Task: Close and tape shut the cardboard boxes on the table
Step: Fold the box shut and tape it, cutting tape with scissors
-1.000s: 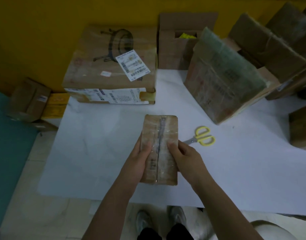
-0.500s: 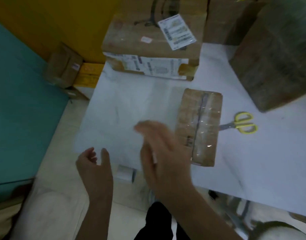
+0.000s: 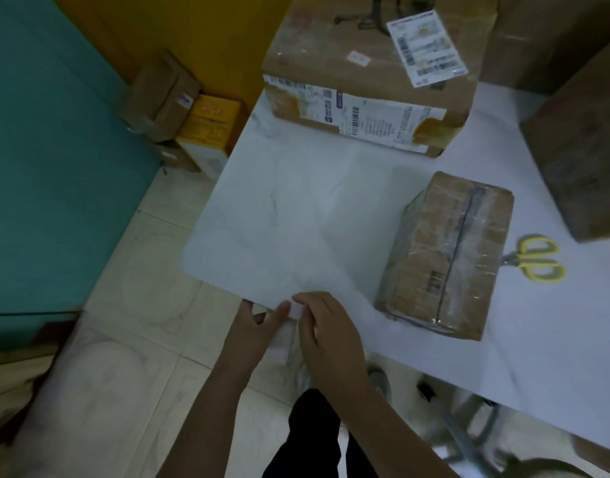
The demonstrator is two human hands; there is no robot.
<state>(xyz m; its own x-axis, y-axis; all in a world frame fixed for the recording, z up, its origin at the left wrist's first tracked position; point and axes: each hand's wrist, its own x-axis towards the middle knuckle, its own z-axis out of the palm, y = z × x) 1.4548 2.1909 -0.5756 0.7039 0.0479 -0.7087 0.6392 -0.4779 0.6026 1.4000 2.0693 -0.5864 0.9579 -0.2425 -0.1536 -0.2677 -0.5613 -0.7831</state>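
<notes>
Box [image 3: 445, 253] lies flat, long axis running near-to-far.

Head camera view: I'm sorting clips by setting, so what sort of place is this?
Probably a small parcel-packing room: a taped cardboard box and yellow scissors lie on a white table, a bigger box carries shipping labels, and more boxes sit on the floor by the wall.

Hands: two, left hand [image 3: 253, 327] and right hand [image 3: 331, 339].
Scissors [image 3: 538, 258]: one pair.
Boxes on the bench [image 3: 296, 208]: four showing. That's the taped box [image 3: 448, 253], the labelled box [image 3: 365, 74], and the side box [image 3: 586, 150] and corner box [image 3: 538, 36], both cut off by the frame.
Boxes on the floor [image 3: 141, 305]: two clear ones, the brown box [image 3: 162, 94] and the yellow box [image 3: 208, 122].
</notes>
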